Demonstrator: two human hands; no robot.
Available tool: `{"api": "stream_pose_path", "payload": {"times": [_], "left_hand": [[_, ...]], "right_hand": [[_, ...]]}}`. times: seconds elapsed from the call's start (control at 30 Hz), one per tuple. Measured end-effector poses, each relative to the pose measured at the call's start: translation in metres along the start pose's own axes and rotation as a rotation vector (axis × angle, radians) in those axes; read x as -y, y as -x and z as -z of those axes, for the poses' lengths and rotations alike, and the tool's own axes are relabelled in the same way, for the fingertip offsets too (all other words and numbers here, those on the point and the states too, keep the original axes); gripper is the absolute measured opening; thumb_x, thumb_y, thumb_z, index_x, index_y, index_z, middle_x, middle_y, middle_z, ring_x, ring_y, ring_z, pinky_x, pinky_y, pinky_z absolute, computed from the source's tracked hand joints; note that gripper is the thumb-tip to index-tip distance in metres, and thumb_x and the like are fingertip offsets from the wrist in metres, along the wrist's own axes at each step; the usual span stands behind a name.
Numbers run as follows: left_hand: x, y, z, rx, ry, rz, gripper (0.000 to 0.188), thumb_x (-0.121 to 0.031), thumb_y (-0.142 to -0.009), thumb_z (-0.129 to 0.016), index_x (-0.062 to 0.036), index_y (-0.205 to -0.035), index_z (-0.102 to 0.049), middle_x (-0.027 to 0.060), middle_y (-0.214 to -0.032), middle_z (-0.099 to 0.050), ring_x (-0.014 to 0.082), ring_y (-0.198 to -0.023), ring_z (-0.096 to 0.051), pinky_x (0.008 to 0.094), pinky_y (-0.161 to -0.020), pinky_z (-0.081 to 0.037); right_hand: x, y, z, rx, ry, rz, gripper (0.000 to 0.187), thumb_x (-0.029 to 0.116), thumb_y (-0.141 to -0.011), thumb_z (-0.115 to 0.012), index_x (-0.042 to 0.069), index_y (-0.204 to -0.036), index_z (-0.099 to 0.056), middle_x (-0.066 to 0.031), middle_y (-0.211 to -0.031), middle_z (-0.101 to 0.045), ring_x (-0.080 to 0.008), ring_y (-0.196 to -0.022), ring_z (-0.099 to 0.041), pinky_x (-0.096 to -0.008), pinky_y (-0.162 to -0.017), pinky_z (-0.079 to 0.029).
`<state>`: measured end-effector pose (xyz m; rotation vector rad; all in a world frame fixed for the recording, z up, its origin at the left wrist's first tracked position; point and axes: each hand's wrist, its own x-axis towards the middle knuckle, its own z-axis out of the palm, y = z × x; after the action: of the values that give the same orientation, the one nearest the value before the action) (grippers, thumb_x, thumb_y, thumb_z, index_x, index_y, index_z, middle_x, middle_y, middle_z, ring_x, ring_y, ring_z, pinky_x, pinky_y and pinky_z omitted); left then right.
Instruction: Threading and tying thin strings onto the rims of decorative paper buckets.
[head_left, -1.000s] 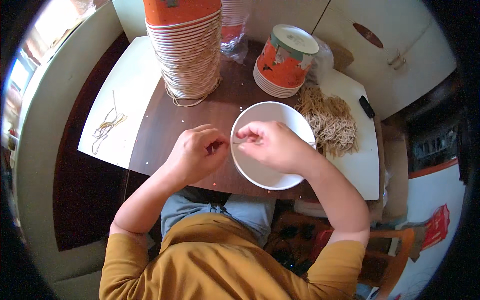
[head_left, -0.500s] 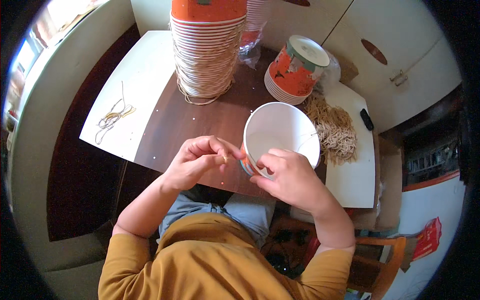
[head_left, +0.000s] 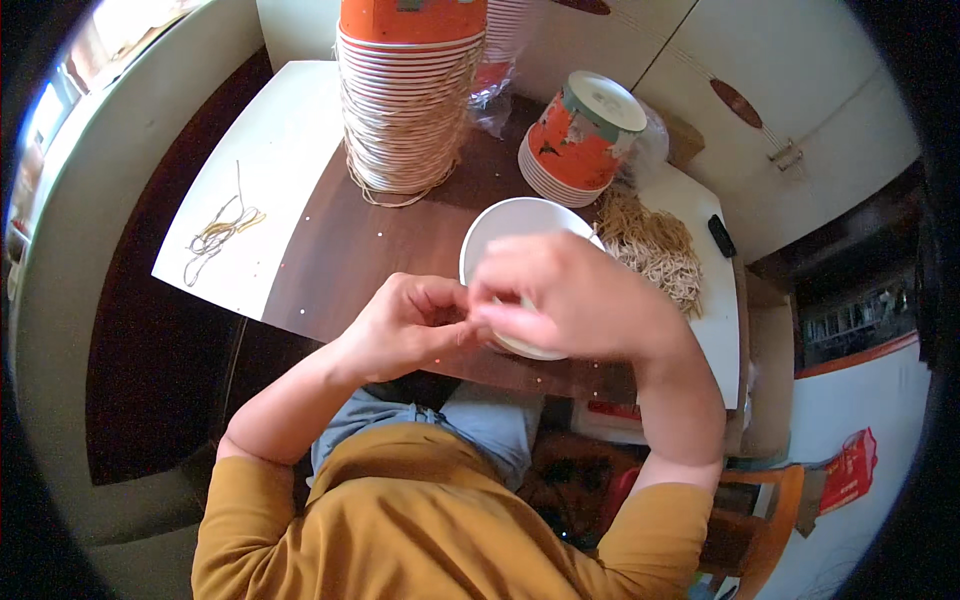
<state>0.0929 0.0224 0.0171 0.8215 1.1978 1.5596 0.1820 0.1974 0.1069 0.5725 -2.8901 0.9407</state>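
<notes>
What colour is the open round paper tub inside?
White inside the tub, best seen in the head view.

Seemingly a home — pale cabinet doors (head_left: pixel 836 130), wooden chair (head_left: pixel 787 508), brown-and-white table (head_left: pixel 345 255)

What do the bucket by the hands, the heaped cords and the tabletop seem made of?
Bucket: probably coated paperboard; smooth white interior, thin pale rim. Heaped cords: likely cotton or similar fibre; dull, tan, kinked. Tabletop: perhaps laminate; smooth-looking brown and white sections, gloss unclear.

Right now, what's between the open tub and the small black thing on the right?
In the head view, a heap of tan strands lies between the tub and the black thing.
</notes>
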Motion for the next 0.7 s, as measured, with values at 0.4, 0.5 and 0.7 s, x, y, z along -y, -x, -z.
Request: {"api": "stream_pose_path", "payload": {"times": [0.4, 0.5, 0.7], "left_hand": [[-0.001, 0.003, 0.006, -0.092, -0.023, -0.043, 0.019, -0.015, -0.091, -0.062, 0.0024, -0.099, -0.064, 0.0057, -0.083, -0.068, 0.0042, -0.066, -0.057, 0.0200, -0.057, -0.048], [0.004, 0.001, 0.006, -0.101, -0.043, -0.114, 0.017, -0.013, -0.091, -0.062, 0.0029, -0.097, -0.064, 0.0053, -0.084, -0.068, 0.0043, -0.066, -0.057, 0.0209, -0.058, -0.049], [-0.007, 0.016, -0.002, -0.232, -0.521, -0.280, 0.012, -0.007, -0.084, -0.067, 0.0007, -0.092, -0.064, 0.0055, -0.076, -0.065, 0.0099, -0.065, -0.060, 0.0239, -0.057, -0.048]], "right_hand": [[0.002, 0.043, -0.056, -0.468, 0.173, -0.186, 0.020, 0.012, -0.070, -0.074, 0.009, -0.086, -0.063, -0.0039, -0.089, -0.058, -0.0239, -0.085, -0.054, -0.0370, -0.078, -0.040], [-0.005, 0.037, -0.072, -0.488, 0.224, -0.154, 0.019, 0.010, -0.068, -0.072, 0.009, -0.084, -0.061, -0.0037, -0.087, -0.058, -0.0252, -0.083, -0.055, -0.0380, -0.076, -0.039], [0.024, 0.038, -0.081, -0.634, 0.549, -0.221, 0.011, 0.009, -0.076, -0.066, 0.009, -0.084, -0.058, -0.0037, -0.080, -0.052, -0.0233, -0.074, -0.053, -0.0377, -0.069, -0.040]]}}
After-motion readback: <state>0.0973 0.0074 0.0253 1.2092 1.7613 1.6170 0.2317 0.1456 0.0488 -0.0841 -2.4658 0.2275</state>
